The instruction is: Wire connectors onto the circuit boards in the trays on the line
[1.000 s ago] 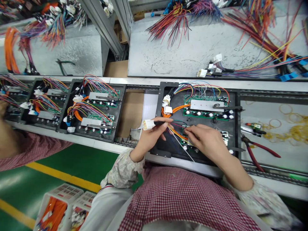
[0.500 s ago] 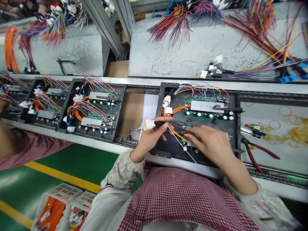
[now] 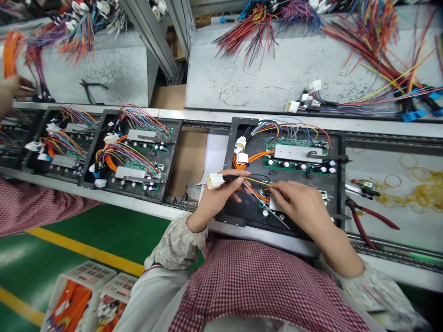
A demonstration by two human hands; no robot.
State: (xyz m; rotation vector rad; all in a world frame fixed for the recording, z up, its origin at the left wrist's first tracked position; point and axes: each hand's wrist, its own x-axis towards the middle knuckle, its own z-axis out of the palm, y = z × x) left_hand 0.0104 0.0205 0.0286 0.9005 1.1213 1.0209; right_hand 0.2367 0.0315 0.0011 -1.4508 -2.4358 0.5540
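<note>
My left hand (image 3: 221, 196) pinches a wire harness just behind its white connector (image 3: 214, 180). Loose wires, among them a yellow one and a white one, fan out from it to the right. My right hand (image 3: 299, 200) is closed at the fingertips on the yellow wire (image 3: 258, 181), above the nearer circuit board (image 3: 266, 213), which the hand partly covers. Behind it lies the farther circuit board (image 3: 297, 154) with its silver heat sink, coloured wires and orange leads. Both boards sit in a black tray (image 3: 238, 216).
More black trays (image 3: 140, 196) with wired boards stand to the left on the line. Red-handled pliers (image 3: 363, 221) lie at right near yellow rubber bands (image 3: 418, 184). Wire bundles (image 3: 249, 32) rest on the sloped metal shelf. Another person's hand (image 3: 10, 92) is at far left.
The yellow wire now stretches between my hands, and my right hand has shifted slightly right. At far left, the other person's hand has moved up to the orange wires on the shelf.
</note>
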